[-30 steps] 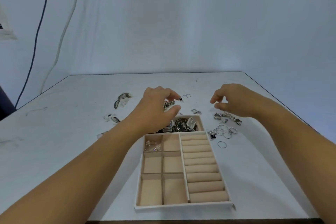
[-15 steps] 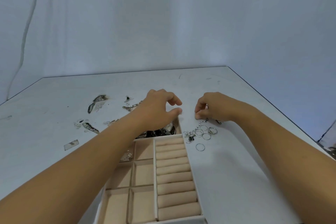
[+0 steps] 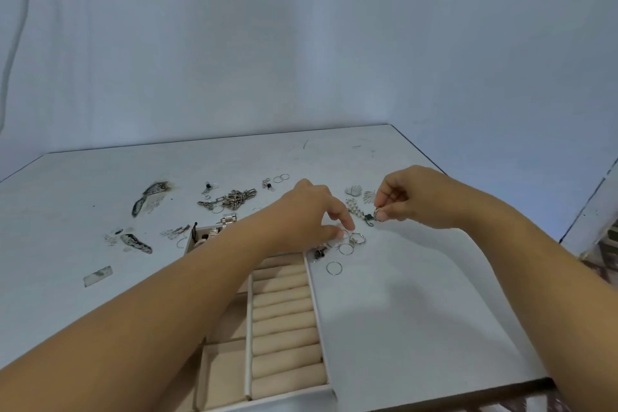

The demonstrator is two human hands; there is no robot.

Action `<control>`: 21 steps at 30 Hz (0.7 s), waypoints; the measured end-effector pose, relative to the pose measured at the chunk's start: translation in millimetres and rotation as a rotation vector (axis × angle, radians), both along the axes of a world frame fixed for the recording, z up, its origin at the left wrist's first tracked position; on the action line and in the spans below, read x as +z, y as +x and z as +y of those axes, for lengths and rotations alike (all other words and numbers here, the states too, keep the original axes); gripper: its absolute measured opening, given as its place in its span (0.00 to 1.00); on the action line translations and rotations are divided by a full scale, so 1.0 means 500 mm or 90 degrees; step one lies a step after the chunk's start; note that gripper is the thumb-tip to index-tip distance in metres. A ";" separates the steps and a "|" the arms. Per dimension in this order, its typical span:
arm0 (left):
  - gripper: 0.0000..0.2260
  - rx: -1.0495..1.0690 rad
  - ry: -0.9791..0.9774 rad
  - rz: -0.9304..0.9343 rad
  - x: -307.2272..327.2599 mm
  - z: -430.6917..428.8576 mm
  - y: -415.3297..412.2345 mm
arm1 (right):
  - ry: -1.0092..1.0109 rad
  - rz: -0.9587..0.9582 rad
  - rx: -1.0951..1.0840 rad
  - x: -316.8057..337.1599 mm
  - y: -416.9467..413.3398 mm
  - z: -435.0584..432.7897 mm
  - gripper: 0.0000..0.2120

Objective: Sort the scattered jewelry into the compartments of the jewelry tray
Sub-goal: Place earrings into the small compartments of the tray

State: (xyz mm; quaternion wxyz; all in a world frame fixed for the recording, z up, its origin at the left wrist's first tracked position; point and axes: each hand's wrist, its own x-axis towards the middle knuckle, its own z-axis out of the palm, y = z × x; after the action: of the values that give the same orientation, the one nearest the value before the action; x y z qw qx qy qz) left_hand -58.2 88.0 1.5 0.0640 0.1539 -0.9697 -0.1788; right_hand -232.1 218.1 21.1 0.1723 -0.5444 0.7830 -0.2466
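Left hand (image 3: 309,214) reached forward, palm down, index finger and thumb extended downward (nearly pinched). Right hand (image 3: 413,199) was raised, thumb and forefinger closed together.

Jewelry tray (image 3: 319,304) partly behind left forearm

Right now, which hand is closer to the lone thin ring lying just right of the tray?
The left hand. Its fingertips sit just above and beyond the ring. The right hand is farther off to the right, pinching a small ring.
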 end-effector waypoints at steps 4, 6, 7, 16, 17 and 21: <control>0.09 -0.019 -0.068 -0.036 -0.001 0.015 -0.026 | -0.021 -0.023 -0.015 -0.013 0.010 0.031 0.06; 0.09 -0.021 -0.103 -0.048 -0.002 0.021 -0.033 | -0.033 -0.037 -0.016 -0.017 0.016 0.042 0.06; 0.09 -0.019 -0.113 -0.049 -0.003 0.023 -0.034 | -0.039 -0.044 -0.017 -0.019 0.018 0.047 0.06; 0.09 -0.007 -0.116 0.003 -0.016 0.025 -0.017 | -0.073 -0.054 -0.023 -0.019 0.031 0.070 0.06; 0.08 0.004 -0.093 0.024 -0.010 0.022 -0.005 | -0.080 -0.053 -0.021 -0.017 0.034 0.070 0.06; 0.06 0.056 -0.035 0.073 0.027 0.006 0.069 | -0.115 -0.059 -0.001 -0.011 0.057 0.057 0.06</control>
State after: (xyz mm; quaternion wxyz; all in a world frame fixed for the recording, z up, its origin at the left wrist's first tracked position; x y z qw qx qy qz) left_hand -23.9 90.9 14.9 0.1316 0.1839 -0.9612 -0.1578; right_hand -203.7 246.5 15.8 0.1587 -0.5449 0.7494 -0.3411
